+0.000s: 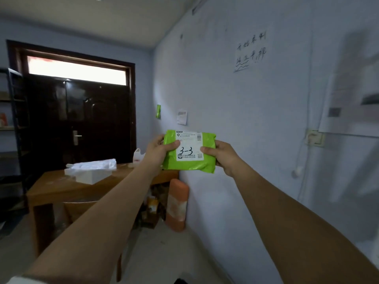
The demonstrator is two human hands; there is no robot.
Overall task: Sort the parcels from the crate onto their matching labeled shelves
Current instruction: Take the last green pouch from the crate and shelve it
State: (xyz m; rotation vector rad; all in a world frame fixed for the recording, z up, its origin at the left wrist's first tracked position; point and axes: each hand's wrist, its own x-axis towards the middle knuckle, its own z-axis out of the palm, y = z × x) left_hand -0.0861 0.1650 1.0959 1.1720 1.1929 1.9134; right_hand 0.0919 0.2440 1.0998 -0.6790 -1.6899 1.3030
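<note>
Blue wall point(235, 99) | table point(61, 187) left | both hands' fingers point(207, 149) grip green parcel point(189, 165)

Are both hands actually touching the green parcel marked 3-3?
Touching. The head view shows the left hand gripping the green parcel's left edge and the right hand gripping its right edge, thumbs pressed on the white label.

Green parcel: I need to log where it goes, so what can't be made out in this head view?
- Green parcel: the label's small print is too fine to read; only the handwritten "3-3" is clear.
- Parcel's back: faces away; the left hand and right hand cover its ends.
- Shelf rack: cut off by the left edge, dark; no shelf labels readable.
- Crate: not in view.
- Wall note: handwriting blurred.
</note>
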